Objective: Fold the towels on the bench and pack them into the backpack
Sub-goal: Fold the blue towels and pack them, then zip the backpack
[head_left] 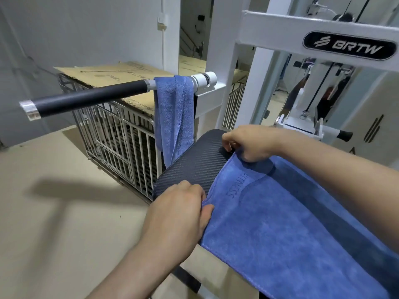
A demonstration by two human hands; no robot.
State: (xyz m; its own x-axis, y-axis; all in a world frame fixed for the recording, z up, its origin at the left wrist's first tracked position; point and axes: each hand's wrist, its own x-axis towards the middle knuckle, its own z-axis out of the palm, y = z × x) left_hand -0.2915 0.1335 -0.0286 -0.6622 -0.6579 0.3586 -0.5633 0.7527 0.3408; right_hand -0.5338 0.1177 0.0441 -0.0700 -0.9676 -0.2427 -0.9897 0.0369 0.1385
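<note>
Pinching towel [291,223] corners on bench [194,169] — left hand [177,212] near corner, right hand [252,145] far corner.

A shiny metal cage with thin bars [121,134] stands on the smooth tan floor [54,212], close to the plain grey wall [75,29]. A flat brown cardboard sheet [112,75] lies on top of the cage. A long round black bar with a silver cap on its end [90,98] sticks out to the left, in front of the cage. It is joined to a big white metal frame [272,29]. On the frame is a black oval label [349,45] with white letters that say BRTW. A small black handle grip [345,135] pokes out at the right.
</note>
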